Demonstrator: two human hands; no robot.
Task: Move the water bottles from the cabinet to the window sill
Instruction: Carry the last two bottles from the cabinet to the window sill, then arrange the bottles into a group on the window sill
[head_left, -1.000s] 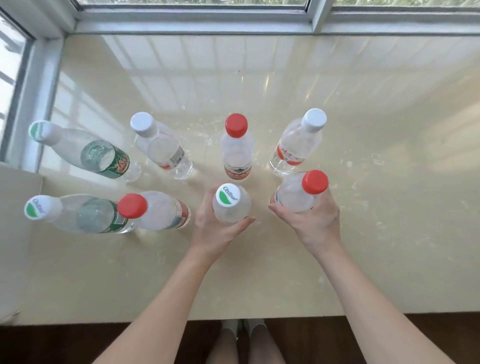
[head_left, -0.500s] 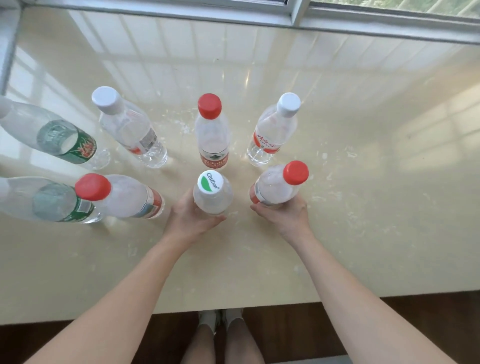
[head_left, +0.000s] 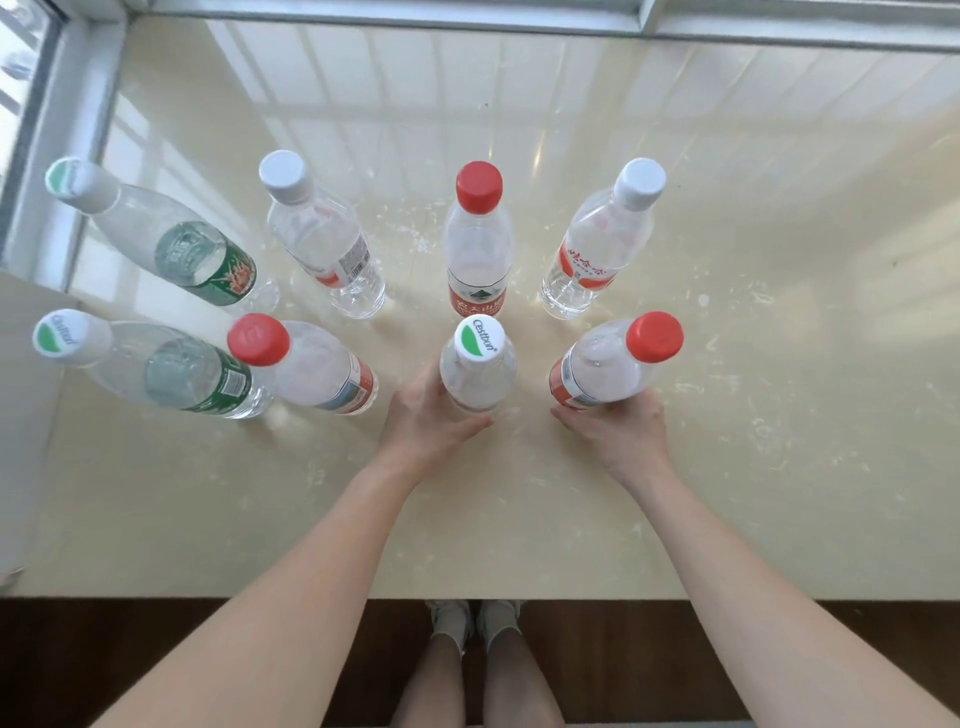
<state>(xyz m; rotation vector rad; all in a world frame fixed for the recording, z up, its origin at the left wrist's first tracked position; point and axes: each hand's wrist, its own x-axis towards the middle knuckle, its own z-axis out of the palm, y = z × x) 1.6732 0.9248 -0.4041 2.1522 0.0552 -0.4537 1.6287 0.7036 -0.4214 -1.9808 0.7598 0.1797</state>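
Observation:
Several clear water bottles stand upright on the cream window sill (head_left: 597, 530). My left hand (head_left: 423, 421) wraps the base of a bottle with a green-and-white cap (head_left: 477, 364) in the front row. My right hand (head_left: 613, 434) holds the base of a red-capped bottle (head_left: 613, 366) beside it. Behind stand a red-capped bottle (head_left: 478, 244) and two white-capped bottles (head_left: 322, 239) (head_left: 602, 244). To the left are two green-labelled bottles (head_left: 171, 244) (head_left: 156, 366) and another red-capped bottle (head_left: 311, 366). The cabinet is out of view.
The metal window frame (head_left: 467, 15) runs along the back and down the left side (head_left: 67, 145). The sill's front edge (head_left: 519, 597) drops to a dark wooden floor, where my feet (head_left: 472, 623) show. A pale wall block (head_left: 21, 415) borders the left.
Both bottles in my hands stay where they stood on the sill. My head has shifted, so the view now looks more steeply down.

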